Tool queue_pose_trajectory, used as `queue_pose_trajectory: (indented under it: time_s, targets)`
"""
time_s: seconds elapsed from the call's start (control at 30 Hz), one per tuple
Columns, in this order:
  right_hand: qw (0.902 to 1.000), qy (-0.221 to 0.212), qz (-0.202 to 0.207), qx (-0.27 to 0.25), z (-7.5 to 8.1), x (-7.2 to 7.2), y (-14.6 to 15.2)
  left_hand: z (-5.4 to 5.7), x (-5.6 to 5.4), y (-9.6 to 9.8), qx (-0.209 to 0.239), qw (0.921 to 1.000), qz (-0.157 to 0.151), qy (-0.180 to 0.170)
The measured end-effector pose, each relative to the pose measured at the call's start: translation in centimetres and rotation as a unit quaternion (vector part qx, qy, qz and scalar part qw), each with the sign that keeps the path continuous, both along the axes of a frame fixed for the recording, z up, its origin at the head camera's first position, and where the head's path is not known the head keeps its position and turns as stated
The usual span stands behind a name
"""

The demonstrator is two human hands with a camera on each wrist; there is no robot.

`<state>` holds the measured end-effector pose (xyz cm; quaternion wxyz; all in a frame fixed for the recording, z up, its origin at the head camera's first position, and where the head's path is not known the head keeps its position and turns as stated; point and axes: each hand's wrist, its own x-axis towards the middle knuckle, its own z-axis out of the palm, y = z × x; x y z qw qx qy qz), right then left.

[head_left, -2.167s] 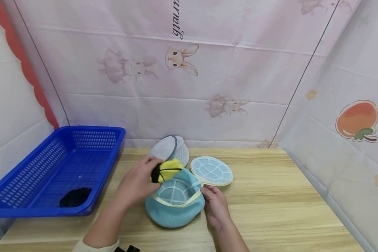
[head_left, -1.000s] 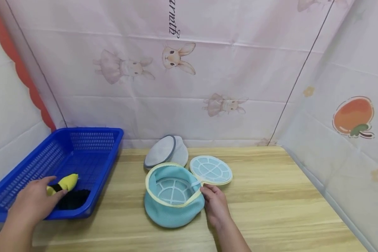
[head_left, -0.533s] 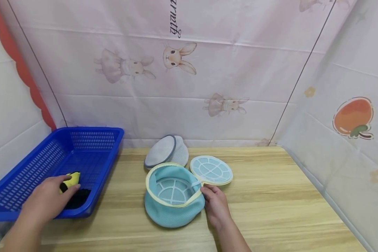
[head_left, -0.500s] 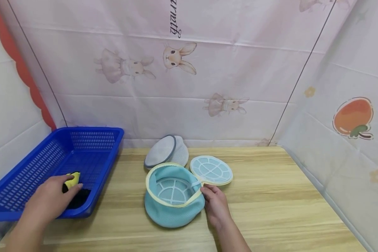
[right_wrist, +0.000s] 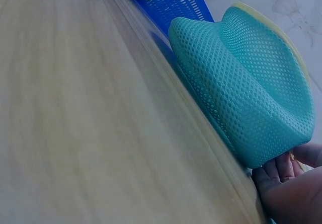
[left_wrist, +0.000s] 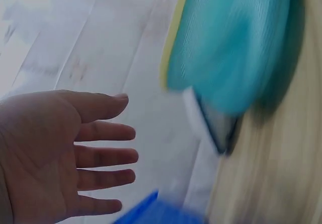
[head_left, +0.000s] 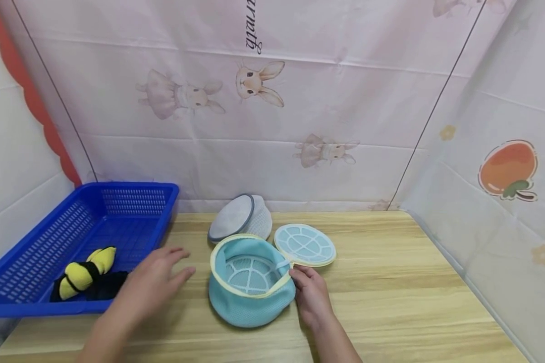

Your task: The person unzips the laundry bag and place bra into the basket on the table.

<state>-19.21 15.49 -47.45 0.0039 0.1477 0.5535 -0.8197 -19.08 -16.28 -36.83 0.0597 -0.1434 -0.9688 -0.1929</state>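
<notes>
A turquoise mesh laundry bag (head_left: 250, 310) stands on the table with its round mouth open and its lid (head_left: 305, 245) folded out to the right. My right hand (head_left: 312, 297) pinches the bag's cream rim beside the lid hinge; in the right wrist view, fingers and thumb meet at the bag's edge. My left hand (head_left: 152, 282) hovers between the blue basket (head_left: 170, 212) and the bag. Its fingers are spread and hold nothing, as the left wrist view also shows. Inside the basket lie a bunched yellow-and-black striped fabric piece (head_left: 84, 275) and a black fabric piece (head_left: 106, 286).
Behind the turquoise bag, a white mesh bag with grey trim (head_left: 231, 218) leans near the back wall. The wood-grain table (head_left: 390, 297) stretches to the right. Patterned sheeting (head_left: 272, 171) hangs along the back and sides.
My left hand carried the yellow-and-black fabric from over the turquoise bag to the basket, let it go there, then moved back rightward. The right hand stays at the rim.
</notes>
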Motion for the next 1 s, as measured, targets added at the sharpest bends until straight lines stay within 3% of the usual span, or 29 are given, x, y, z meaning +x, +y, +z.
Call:
queue_pose_trajectory:
  time_s: [0.23,0.4,0.7,0.9,1.0]
  targets:
    - [1.0000,0.006,-0.003,-0.005,0.2,-0.1,0.1,-1.4,-0.6,3.8,0.010,0.9977,-0.037,-0.056]
    - [0.9996,0.001,-0.028,-0.003,0.4,-0.2,1.4,-2.5,-0.5,6.1,0.009,0.9962,-0.052,-0.069]
    - [0.9960,-0.006,-0.089,0.001,1.0,-0.8,5.5,-5.6,0.5,9.2,-0.023,0.9815,-0.140,-0.128]
    - [0.9887,-0.012,-0.134,-0.066,2.1,-1.4,9.0,-6.3,1.0,9.8,-0.050,0.9809,-0.145,-0.119]
    - [0.9816,-0.028,-0.174,-0.073,2.6,-1.8,10.4,-6.1,1.1,9.9,-0.059,0.9799,-0.152,-0.115]
